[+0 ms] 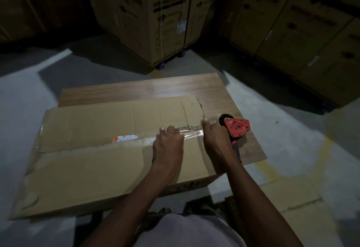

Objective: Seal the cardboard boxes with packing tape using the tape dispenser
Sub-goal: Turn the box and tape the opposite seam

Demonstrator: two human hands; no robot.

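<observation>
Cardboard cartons (148, 13) read "LG".

Long flat brown cardboard box (93, 169) lies on a wooden board, its two top flaps meeting at a lengthwise seam, partly gapped at the middle where something white and orange shows inside. Clear shiny packing tape strip (191, 133) covers the seam's right end, serrated edge visible. Red handheld tape dispenser (236, 128) sits just off the box's right end, apparently tilted; roll mostly hidden.
</observation>
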